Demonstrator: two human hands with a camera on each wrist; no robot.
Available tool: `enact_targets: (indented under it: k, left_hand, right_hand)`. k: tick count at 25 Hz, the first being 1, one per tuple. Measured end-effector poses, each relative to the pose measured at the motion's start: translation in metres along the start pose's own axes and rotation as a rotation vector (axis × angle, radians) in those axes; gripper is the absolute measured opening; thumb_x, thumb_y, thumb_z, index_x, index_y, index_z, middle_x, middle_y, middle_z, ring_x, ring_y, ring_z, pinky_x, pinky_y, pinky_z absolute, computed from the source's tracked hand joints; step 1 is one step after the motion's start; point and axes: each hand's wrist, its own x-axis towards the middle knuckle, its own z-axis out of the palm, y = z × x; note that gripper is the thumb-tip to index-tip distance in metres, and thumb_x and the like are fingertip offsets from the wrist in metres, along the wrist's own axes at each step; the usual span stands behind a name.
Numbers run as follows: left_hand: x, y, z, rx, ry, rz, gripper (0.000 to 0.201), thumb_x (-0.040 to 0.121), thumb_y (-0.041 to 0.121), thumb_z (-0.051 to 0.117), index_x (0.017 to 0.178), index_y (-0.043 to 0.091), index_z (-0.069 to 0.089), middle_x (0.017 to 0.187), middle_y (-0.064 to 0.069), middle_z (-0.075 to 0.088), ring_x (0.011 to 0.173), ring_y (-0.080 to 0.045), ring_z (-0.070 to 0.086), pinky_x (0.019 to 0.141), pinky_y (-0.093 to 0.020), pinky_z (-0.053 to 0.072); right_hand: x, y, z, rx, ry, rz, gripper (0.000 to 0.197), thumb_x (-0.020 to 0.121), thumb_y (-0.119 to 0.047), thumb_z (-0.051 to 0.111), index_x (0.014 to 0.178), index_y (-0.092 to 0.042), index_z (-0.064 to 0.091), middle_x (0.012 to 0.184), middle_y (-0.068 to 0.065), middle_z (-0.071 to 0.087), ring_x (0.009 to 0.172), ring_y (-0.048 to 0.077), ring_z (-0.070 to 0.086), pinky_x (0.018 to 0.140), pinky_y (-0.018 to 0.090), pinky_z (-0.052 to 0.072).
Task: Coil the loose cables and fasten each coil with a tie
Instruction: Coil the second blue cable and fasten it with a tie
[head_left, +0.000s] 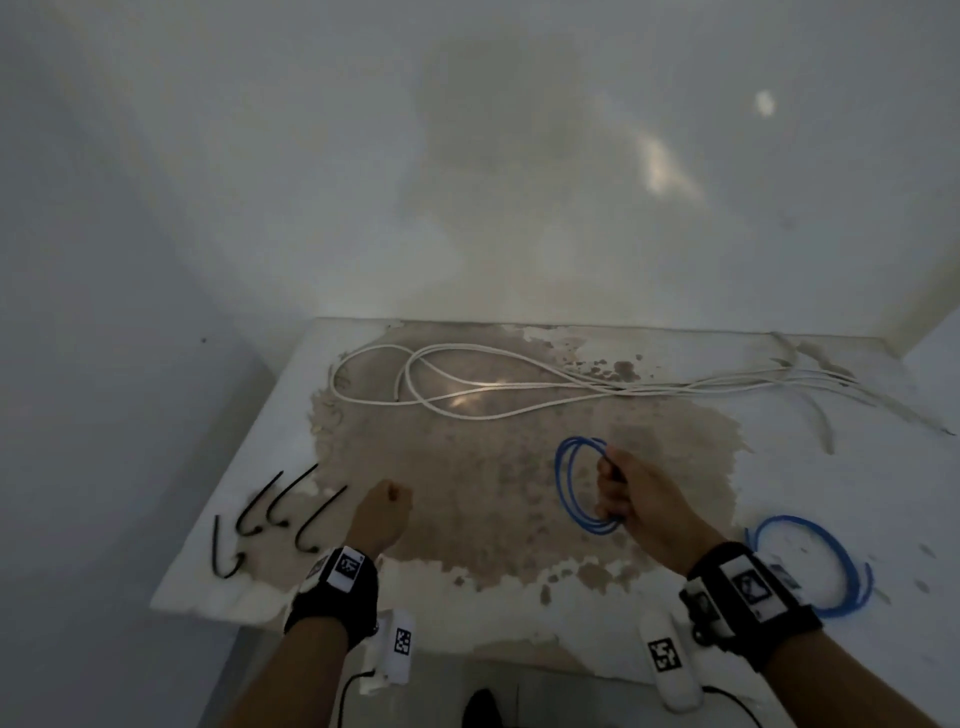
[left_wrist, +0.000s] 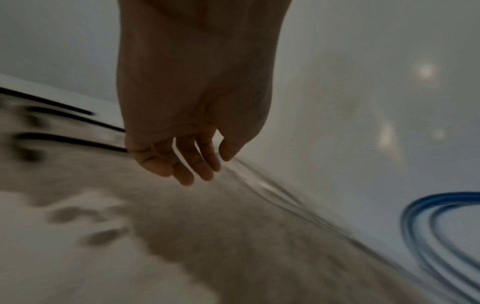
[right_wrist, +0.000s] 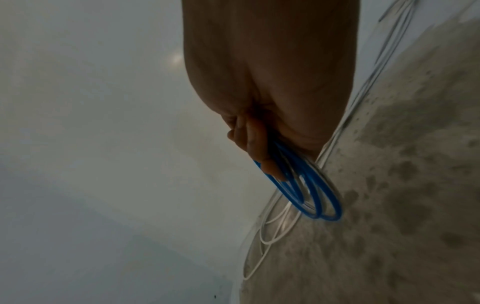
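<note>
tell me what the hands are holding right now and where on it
The right hand grips the small blue cable coil by its right side, fingers curled round the bunched loops. The left hand holds nothing.

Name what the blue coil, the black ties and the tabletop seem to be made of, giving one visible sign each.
Blue coil, gripped by the right hand: probably plastic-sheathed cable, smooth and holding springy loops.
Black ties: maybe coated wire or hook-and-loop strips; they keep hooked bends, but blur leaves it open.
Tabletop: white-painted board, perhaps wood; the coating has flaked to a matt brown patch.
</note>
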Motion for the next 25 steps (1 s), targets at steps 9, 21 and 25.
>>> enact_targets:
  k: [9, 21, 25]
  left_hand:
    - [0.001, -0.132, -0.045, 0.551, 0.199, -0.076, 0.036, 0.095, 0.025, 0.049, 0.131, 0.022, 0.052, 0.139, -0.01, 0.043, 0.12, -0.036, 0.045, 0.097, -0.046, 0.039]
    - [-0.031, 0.049, 0.012, -0.519, -0.557, 0.072, 0.037, 0.098, 0.04, 0.052, 0.128, 0.017, 0.051, 0.107, -0.001, 0.069, 0.097, -0.02, 0.069, 0.088, -0.035, 0.051]
    - [-0.048, 0.109, 0.044, -0.977, -0.566, -0.056, 0.019, 0.103, 0.024, 0.041, 0.099, 0.01, 0.054, 0.054, 0.005, 0.043, 0.046, -0.012, 0.051, 0.062, -0.031, 0.05]
  right_hand:
    - [0.017, 0.033, 0.039, -0.111, 0.054, 0.126, 0.037, 0.107, -0.029, 0.034, 0.075, -0.012, 0.041, 0.06, 0.0, 0.022, 0.05, 0.015, 0.019, 0.061, 0.037, 0.023]
    - [0.017, 0.0, 0.068, 0.243, -0.145, 0.179, 0.039, 0.102, -0.031, 0.037, 0.066, -0.015, 0.042, 0.05, -0.006, 0.017, 0.039, 0.01, 0.018, 0.05, 0.03, 0.028]
    - [0.019, -0.009, 0.058, 0.256, 0.042, 0.118, 0.037, 0.104, -0.04, 0.038, 0.088, -0.01, 0.053, 0.051, -0.004, 0.023, 0.039, 0.01, 0.022, 0.048, 0.029, 0.031]
